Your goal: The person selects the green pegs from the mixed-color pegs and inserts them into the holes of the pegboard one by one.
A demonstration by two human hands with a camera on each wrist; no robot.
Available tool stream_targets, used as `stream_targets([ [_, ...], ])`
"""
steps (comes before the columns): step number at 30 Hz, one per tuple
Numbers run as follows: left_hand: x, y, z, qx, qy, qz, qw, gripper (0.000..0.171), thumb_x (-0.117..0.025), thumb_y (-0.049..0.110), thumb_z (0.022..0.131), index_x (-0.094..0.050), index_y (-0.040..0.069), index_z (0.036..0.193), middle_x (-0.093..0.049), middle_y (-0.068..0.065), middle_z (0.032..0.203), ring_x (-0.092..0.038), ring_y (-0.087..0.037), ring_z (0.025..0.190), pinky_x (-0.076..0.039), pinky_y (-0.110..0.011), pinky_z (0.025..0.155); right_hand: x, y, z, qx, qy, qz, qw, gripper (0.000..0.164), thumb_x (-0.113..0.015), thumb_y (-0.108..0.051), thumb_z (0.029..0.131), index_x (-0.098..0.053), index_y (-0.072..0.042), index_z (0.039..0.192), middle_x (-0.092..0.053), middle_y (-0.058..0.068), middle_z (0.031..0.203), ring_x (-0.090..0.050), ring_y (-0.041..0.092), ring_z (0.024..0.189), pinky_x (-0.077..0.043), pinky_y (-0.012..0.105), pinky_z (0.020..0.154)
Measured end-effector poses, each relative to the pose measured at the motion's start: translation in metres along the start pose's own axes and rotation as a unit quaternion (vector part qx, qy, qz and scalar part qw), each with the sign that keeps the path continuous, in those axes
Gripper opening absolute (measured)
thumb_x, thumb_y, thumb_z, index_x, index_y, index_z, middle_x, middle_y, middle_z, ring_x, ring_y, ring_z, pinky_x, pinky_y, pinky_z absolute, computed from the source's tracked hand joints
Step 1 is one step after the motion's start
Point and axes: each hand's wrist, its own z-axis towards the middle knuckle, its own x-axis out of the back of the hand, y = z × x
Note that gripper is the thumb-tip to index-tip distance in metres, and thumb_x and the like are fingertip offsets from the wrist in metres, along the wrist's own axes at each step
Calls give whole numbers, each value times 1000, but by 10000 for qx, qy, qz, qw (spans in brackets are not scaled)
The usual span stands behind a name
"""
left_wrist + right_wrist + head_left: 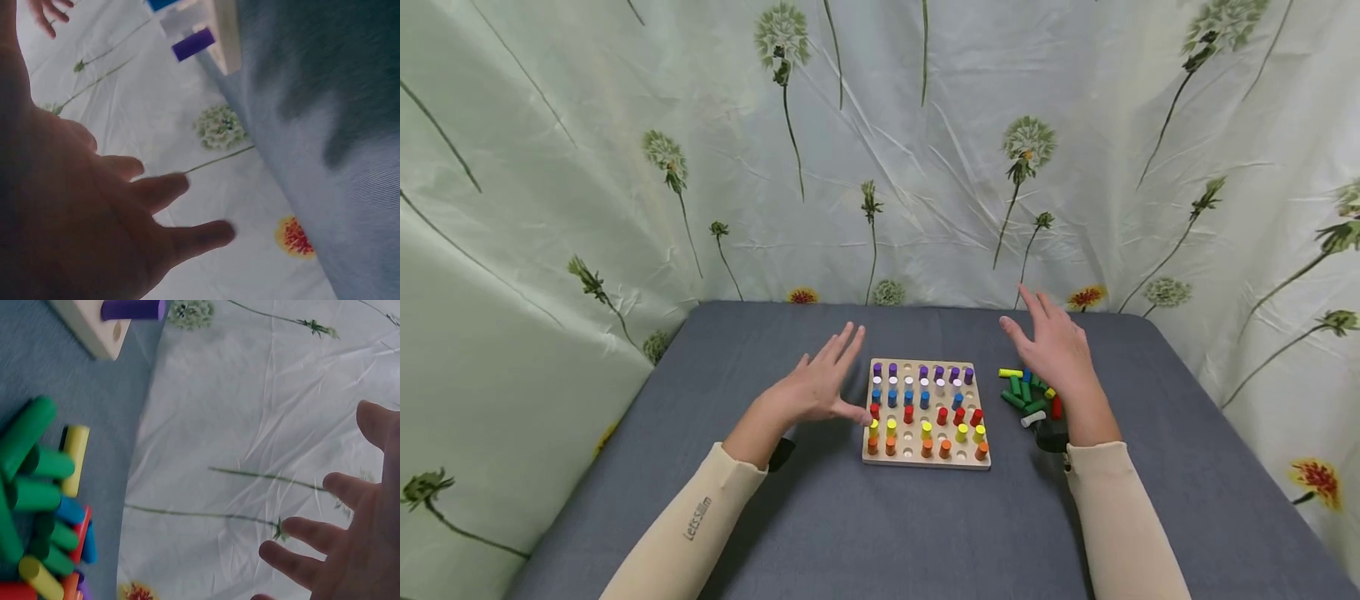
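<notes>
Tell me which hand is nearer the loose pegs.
Right. The right hand is raised close to the loose pegs; the left hand is across the pegboard, by its left edge.

board point(925, 463): smooth wood | pegs point(942, 416): smooth, faint sheen | worktop point(887, 533): matt cloth | curtain point(722, 125) past far edge: glossy, creased

head cam high, facing forward-down over table point(880, 533), wrist cams close, facing curtain point(125, 106), both catching pegboard point(94, 334) corner
</notes>
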Motion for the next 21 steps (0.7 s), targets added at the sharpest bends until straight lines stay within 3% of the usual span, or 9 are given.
stream_targets([
  [8,-19,0,-10,-34,-415,226,9989,151,-92,69,68,3,14,172,9,-14,181,-10,-45,166,-22,-79,121,6,16,-6,-76,343,544,9979,75,-43,-59,110,-27,-16,169,-35,26,169,-33,55,153,-21,80,118],
  [14,-26,1,-10,185,-727,313,9967,151,-92,71,64,-5,13,172,5,-12,181,-8,-40,167,-20,-76,125,8,20,-7,-163,445,611,9970,70,-48,-55,109,-37,-15,165,-53,25,155,-51,47,138,-30,76,114],
  [21,-33,4,-7,194,-1100,509,9924,145,-92,68,68,-8,13,172,4,-9,182,-7,-37,168,-19,-72,127,9,21,-10,-184,368,432,9982,46,-65,-38,105,-61,-9,140,-71,20,125,-64,39,111,-49,60,94],
])
